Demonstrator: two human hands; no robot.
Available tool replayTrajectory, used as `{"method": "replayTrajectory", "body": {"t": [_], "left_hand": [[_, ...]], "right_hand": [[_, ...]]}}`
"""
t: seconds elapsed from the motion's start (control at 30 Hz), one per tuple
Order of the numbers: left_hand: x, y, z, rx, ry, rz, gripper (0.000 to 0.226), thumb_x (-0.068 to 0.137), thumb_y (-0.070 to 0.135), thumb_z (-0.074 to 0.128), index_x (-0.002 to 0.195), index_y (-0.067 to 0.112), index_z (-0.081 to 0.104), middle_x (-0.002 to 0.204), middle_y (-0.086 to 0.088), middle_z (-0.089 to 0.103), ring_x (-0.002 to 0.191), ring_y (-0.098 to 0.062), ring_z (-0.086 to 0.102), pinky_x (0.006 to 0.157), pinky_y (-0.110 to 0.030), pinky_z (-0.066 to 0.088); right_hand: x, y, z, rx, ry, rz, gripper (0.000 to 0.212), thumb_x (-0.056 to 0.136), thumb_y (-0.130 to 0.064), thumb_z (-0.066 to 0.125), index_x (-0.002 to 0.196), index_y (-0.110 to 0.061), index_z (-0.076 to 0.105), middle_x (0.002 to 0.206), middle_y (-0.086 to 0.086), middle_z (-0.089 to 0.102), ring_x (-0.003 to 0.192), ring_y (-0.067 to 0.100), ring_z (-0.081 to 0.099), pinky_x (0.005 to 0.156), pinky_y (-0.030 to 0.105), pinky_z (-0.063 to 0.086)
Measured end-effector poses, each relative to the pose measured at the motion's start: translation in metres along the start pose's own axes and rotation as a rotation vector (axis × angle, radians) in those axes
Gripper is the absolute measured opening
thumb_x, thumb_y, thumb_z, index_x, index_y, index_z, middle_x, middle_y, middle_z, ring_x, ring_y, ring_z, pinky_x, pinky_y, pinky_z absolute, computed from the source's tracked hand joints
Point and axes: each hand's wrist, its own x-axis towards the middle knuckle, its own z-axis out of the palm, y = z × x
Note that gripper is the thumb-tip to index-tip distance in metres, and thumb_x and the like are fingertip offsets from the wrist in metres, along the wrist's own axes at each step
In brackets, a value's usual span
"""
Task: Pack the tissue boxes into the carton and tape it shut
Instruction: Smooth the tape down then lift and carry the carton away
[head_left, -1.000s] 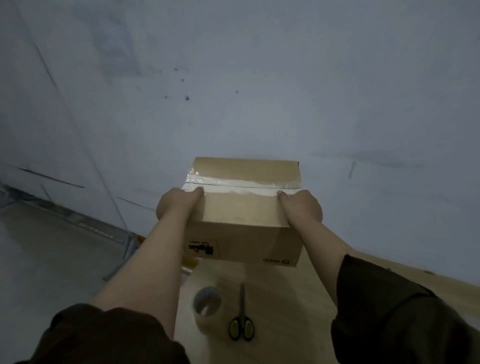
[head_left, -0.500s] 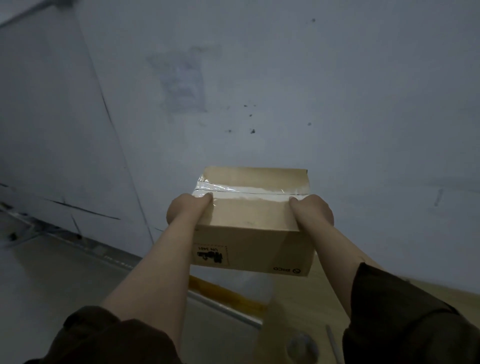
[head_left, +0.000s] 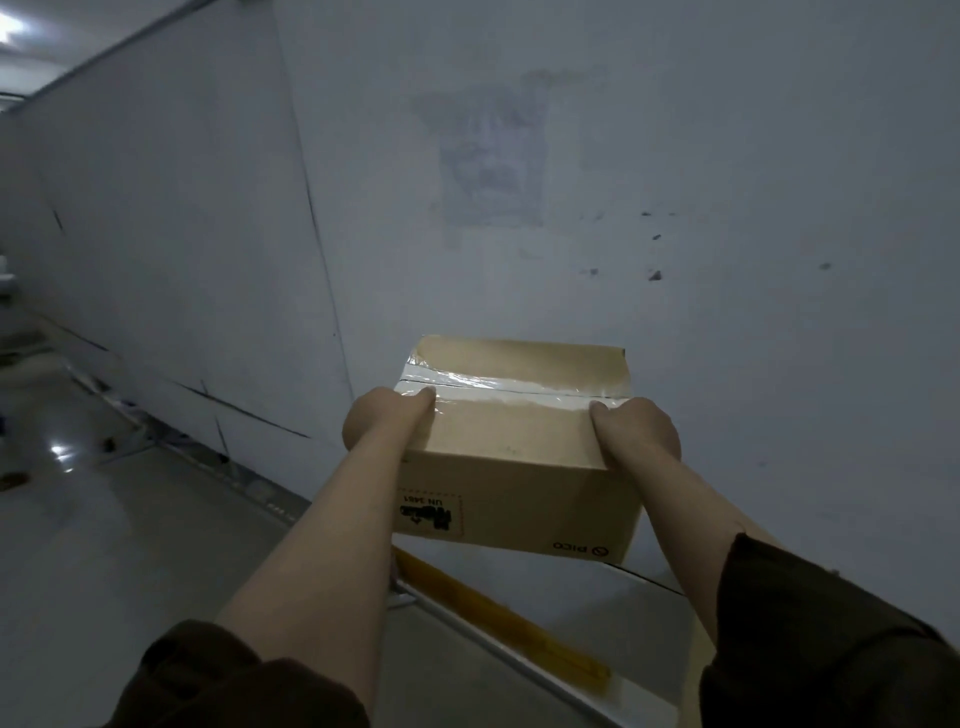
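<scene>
Head view: both bare hands hold a closed brown cardboard carton (head_left: 511, 457) out in front of a scuffed grey wall (head_left: 519, 156), above the floor.
Change: a second ago the carton sat lower, with a roll of tape and a pair of scissors on the wooden table just below the hands; now those tools are out of sight, the carton is lifted, and the view looks along the wall and pale floor (head_left: 104, 545).
Meaning for the task: I judge that taping is over and the carton is being carried off; packing and sealing look complete.
Left hand: the left hand (head_left: 387, 423) is closed around the carton's left end, thumb lying on the top flap beside the tape, fingers hidden round the side.
Right hand: the right hand (head_left: 636, 431) is closed on the right end in the same way, thumb on top, fingers out of view.
Carton position: between the two hands, touching both, tilted slightly so its top faces the camera; printed labels on the near side read upside down.
Seal: a strip of clear glossy packing tape (head_left: 514, 387) runs along the centre seam from hand to hand, wrinkled near the left hand.
Contents: cannot be seen; the flaps are shut, so no tissue boxes are in view.
</scene>
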Motion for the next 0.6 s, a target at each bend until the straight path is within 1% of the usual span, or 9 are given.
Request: {"method": "replayTrajectory", "body": {"t": [0.07, 0.13, 0.2, 0.23, 0.33, 0.43, 0.5, 0.57, 0.6], "left_hand": [[0.022, -0.002, -0.006, -0.005, 0.014, -0.013, 0.059, 0.085, 0.059, 0.052, 0.115, 0.009, 0.062, 0.118, -0.011, 0.064, 0.105, -0.032, 0.061, 0.071, -0.031, 0.039], [0.040, -0.005, -0.010, -0.008, 0.024, -0.023, 0.058, 0.085, 0.059, 0.052, 0.113, 0.009, 0.063, 0.115, -0.010, 0.065, 0.096, -0.030, 0.059, 0.069, -0.031, 0.039], [0.056, -0.006, -0.015, -0.004, 0.022, -0.032, 0.057, 0.085, 0.058, 0.052, 0.112, 0.009, 0.063, 0.113, -0.010, 0.065, 0.091, -0.029, 0.058, 0.069, -0.031, 0.039], [0.065, -0.008, -0.017, -0.003, 0.019, -0.038, 0.057, 0.085, 0.058, 0.052, 0.113, 0.009, 0.063, 0.114, -0.010, 0.065, 0.095, -0.030, 0.060, 0.069, -0.030, 0.039], [0.089, -0.009, -0.021, -0.009, 0.004, -0.034, 0.058, 0.085, 0.058, 0.053, 0.114, 0.008, 0.063, 0.118, -0.011, 0.064, 0.106, -0.032, 0.061, 0.072, -0.031, 0.040], [0.115, -0.011, -0.026, -0.016, -0.012, -0.008, 0.060, 0.085, 0.058, 0.053, 0.116, 0.008, 0.063, 0.120, -0.012, 0.063, 0.109, -0.033, 0.060, 0.074, -0.031, 0.041], [0.131, -0.015, -0.028, -0.034, -0.030, 0.011, 0.060, 0.085, 0.058, 0.053, 0.116, 0.007, 0.063, 0.121, -0.012, 0.063, 0.110, -0.033, 0.060, 0.075, -0.031, 0.041], [0.145, -0.019, -0.033, -0.044, -0.050, 0.042, 0.060, 0.085, 0.057, 0.054, 0.117, 0.007, 0.063, 0.123, -0.012, 0.063, 0.111, -0.033, 0.060, 0.076, -0.031, 0.041], [0.153, -0.022, -0.036, -0.044, -0.060, 0.061, 0.060, 0.085, 0.057, 0.054, 0.117, 0.007, 0.063, 0.123, -0.012, 0.063, 0.112, -0.034, 0.060, 0.076, -0.031, 0.041]], "right_hand": [[0.013, -0.016, 0.016, 0.001, -0.003, -0.012, 0.043, 0.094, -0.041, 0.047, 0.119, -0.010, 0.062, 0.109, 0.009, 0.066, 0.081, 0.023, 0.051, 0.068, 0.029, 0.038], [0.020, -0.031, 0.027, 0.003, -0.002, -0.013, 0.043, 0.094, -0.041, 0.047, 0.119, -0.009, 0.062, 0.112, 0.010, 0.066, 0.083, 0.025, 0.053, 0.069, 0.029, 0.039], [0.025, -0.045, 0.037, 0.000, -0.003, -0.007, 0.043, 0.094, -0.040, 0.047, 0.119, -0.008, 0.061, 0.115, 0.011, 0.066, 0.094, 0.030, 0.059, 0.071, 0.030, 0.039], [0.027, -0.051, 0.042, -0.001, -0.001, -0.005, 0.043, 0.094, -0.040, 0.047, 0.120, -0.009, 0.062, 0.116, 0.011, 0.066, 0.098, 0.031, 0.060, 0.072, 0.030, 0.039], [0.033, -0.068, 0.051, -0.019, 0.007, 0.009, 0.041, 0.094, -0.040, 0.047, 0.115, -0.009, 0.064, 0.113, 0.012, 0.067, 0.096, 0.031, 0.060, 0.072, 0.030, 0.041], [0.037, -0.083, 0.062, -0.022, 0.030, 0.019, 0.040, 0.094, -0.039, 0.047, 0.111, -0.007, 0.063, 0.110, 0.012, 0.066, 0.088, 0.029, 0.057, 0.071, 0.031, 0.040], [0.037, -0.094, 0.071, -0.033, 0.060, 0.019, 0.038, 0.095, -0.039, 0.047, 0.107, -0.006, 0.062, 0.108, 0.012, 0.066, 0.088, 0.029, 0.056, 0.071, 0.031, 0.040], [0.035, -0.104, 0.079, -0.043, 0.085, 0.032, 0.035, 0.095, -0.039, 0.047, 0.103, -0.008, 0.060, 0.100, 0.011, 0.062, 0.084, 0.028, 0.054, 0.070, 0.031, 0.039], [0.033, -0.111, 0.084, -0.045, 0.096, 0.046, 0.035, 0.095, -0.039, 0.047, 0.105, -0.008, 0.060, 0.095, 0.009, 0.058, 0.082, 0.026, 0.050, 0.069, 0.031, 0.038]]}}
